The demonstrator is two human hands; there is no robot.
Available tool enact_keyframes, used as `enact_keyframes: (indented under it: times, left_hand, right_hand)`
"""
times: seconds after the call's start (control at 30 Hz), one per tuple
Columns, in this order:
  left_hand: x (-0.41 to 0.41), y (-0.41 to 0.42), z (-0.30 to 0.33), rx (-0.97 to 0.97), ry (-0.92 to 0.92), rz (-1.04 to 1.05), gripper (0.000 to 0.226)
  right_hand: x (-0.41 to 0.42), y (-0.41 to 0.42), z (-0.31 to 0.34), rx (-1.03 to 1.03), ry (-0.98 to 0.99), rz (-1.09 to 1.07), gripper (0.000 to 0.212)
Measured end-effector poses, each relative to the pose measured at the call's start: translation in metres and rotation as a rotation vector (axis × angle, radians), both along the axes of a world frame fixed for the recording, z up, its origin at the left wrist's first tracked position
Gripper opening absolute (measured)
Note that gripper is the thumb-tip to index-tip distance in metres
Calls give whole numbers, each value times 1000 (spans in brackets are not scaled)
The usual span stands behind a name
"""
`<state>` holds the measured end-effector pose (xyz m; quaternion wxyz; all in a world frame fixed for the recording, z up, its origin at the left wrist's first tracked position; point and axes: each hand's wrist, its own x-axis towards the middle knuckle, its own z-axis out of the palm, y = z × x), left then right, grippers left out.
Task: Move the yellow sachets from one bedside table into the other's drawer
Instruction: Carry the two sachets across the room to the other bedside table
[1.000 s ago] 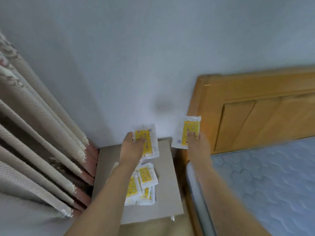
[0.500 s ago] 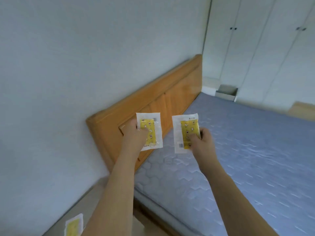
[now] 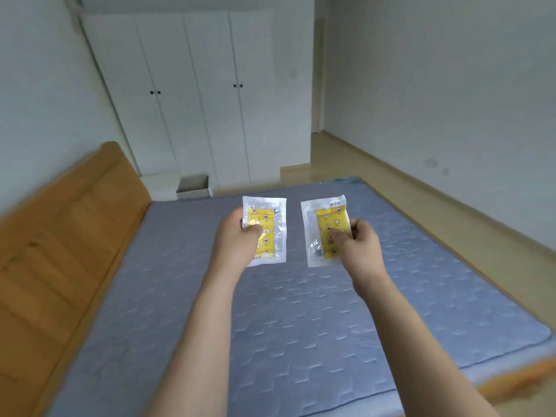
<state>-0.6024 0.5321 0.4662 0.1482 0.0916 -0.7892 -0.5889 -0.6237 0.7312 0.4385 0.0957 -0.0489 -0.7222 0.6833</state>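
Each of my hands carries one yellow sachet in a clear wrapper, held upright over the bed. My left hand pinches the left sachet by its left edge. My right hand pinches the right sachet from its right side, thumb on the front. Across the bed, the far white bedside table stands against the wardrobe with its drawer pulled open. The bedside table the sachets came from is out of view.
The blue mattress fills the space under my arms. The wooden headboard runs along the left. White wardrobe doors stand behind the far table. Bare wooden floor lies to the right of the bed.
My view has swung right, from the near bedside table and wall across to the bed and far wardrobe. Both hands keep their sachets and have moved out over the mattress.
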Motion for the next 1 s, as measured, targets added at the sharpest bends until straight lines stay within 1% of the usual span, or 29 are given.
enact_keyframes:
  times: [0.13,0.27,0.43,0.57,0.7,0.77,1.0]
  left_hand:
    - [-46,145,-8,7,20,-155,24]
    - [-80,301,-18,35,32,-319,24]
    - [-113,468,-26,7,-7,-538,23]
    - [-150,564,-36,0,-10,-585,23]
    - [-202,648,-47,12,-22,-624,19]
    - [-231,693,-48,26,-7,-654,18]
    - [-323,869,-31,106,10,-787,17]
  right_hand:
    - [-15,149,1,-1,-2,-167,5]
    - [-18,295,-2,-13,-2,-322,13]
    - [-15,449,-9,-72,-30,-516,9]
    - [-31,540,-24,-114,-46,-627,10]
    - [-68,621,-40,-138,-93,-680,7]
    - [-89,664,-43,-142,-115,-703,10]
    - [-151,831,-12,-58,-157,-810,15]
